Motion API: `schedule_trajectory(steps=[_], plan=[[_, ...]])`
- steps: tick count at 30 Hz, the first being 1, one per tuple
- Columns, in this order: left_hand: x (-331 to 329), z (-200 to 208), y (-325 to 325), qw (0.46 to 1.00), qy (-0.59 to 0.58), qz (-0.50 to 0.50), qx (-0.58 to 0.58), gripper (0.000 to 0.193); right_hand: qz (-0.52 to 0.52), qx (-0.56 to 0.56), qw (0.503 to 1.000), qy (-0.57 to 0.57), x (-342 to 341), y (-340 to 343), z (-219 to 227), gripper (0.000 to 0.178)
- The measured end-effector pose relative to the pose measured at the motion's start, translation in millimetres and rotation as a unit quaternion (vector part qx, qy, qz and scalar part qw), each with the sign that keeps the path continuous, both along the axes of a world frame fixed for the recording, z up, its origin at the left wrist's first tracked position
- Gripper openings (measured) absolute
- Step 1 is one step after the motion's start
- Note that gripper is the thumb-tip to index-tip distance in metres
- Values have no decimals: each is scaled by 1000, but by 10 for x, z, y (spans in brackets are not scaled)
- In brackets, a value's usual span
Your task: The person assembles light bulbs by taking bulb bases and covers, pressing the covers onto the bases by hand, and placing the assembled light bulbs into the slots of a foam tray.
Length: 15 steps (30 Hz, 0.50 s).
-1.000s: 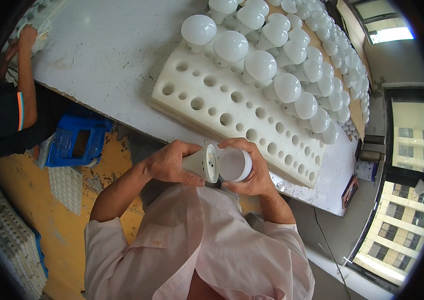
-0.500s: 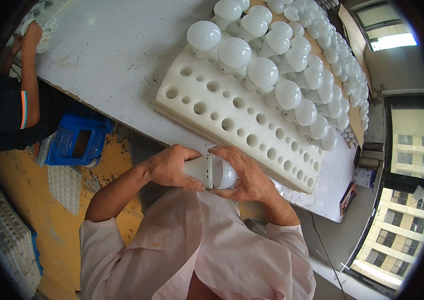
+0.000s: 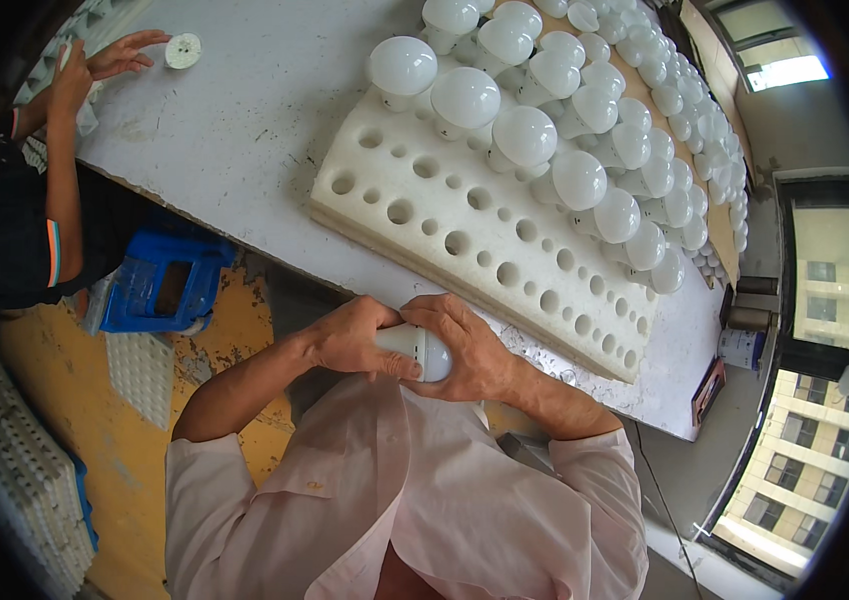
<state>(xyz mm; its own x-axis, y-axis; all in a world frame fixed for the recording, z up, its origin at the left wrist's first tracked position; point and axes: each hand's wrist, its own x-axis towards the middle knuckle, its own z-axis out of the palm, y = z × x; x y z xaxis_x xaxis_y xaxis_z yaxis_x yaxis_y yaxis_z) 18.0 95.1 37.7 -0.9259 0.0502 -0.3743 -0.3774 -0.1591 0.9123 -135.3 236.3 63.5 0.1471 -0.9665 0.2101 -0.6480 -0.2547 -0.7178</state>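
Note:
Between my two hands, in front of my shirt, a white LED light bulb (image 3: 433, 358) lies sideways. My left hand (image 3: 350, 337) is closed around its tapered base part, the thumb lying over it. Around the round dome wraps my right hand (image 3: 470, 345), its fingers covering most of that end. Just beyond my hands, a thick white foam tray (image 3: 375, 220) with rows of holes sits on the table. Several bulbs with round white domes (image 3: 525, 137) stand in its far rows, while the near rows of holes hold none.
The grey-white table (image 3: 245, 130) runs away to the left. A co-worker's hands (image 3: 125, 58) are at its far left, near a round white disc (image 3: 183, 51). Many more bulbs (image 3: 690, 110) fill the right side. A blue plastic stool (image 3: 170, 280) and stacked trays (image 3: 25, 480) stand at left.
My hands have drawn closer together on the bulb, and my right hand now covers more of the dome. The co-worker's hand has reached onto the table beside a white disc.

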Motion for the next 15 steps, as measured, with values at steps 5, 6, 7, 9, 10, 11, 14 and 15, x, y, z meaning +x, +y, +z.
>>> schedule_trajectory(steps=[5,6,7,9,10,11,14,15], plan=[[30,220,61,997,52,-28,-40,55,40,7,999,-4,55,80,-2,70],[4,89,127,998,66,12,-16,56,32,-11,999,4,39,83,-16,69],[-15,-1,134,999,48,-19,16,59,36,-18,999,11,37,112,-65,68],[-38,-11,146,993,-54,-104,-5,56,25,-13,999,30,63,201,-57,66],[8,57,169,996,-36,-81,-9,55,28,-31,999,34,88,189,-33,64],[40,114,205,998,-21,-65,-7,55,26,-42,998,33,116,200,23,62],[81,183,231,997,7,-69,-37,57,-18,45,999,-11,246,303,307,50],[87,155,256,997,6,-60,-42,57,-9,41,999,-12,237,307,250,50]])
